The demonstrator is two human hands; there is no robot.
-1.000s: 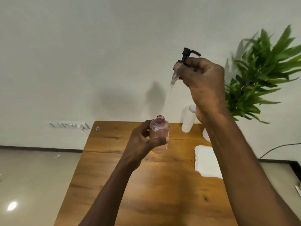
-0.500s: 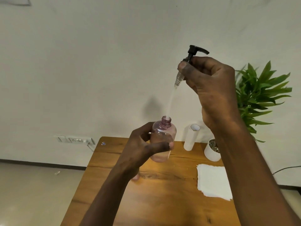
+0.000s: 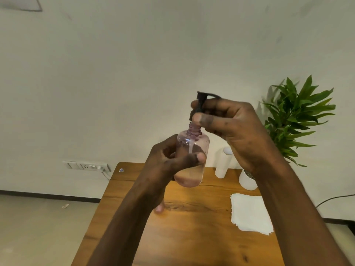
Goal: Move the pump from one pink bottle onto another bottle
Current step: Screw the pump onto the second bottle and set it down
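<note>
Right hand (image 3: pixel 230 123) pinches the black pump (image 3: pixel 200 98) by its collar, just above the neck of the pink bottle (image 3: pixel 192 156) that the left hand (image 3: pixel 169 160) grips over the wooden table (image 3: pixel 192 227). Dip tube's inside; collar not yet seated, screwing down remains.

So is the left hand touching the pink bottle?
Touching. The head view shows the left hand wrapped round the pink bottle, thumb pressed across its front, holding it up off the table.
</note>
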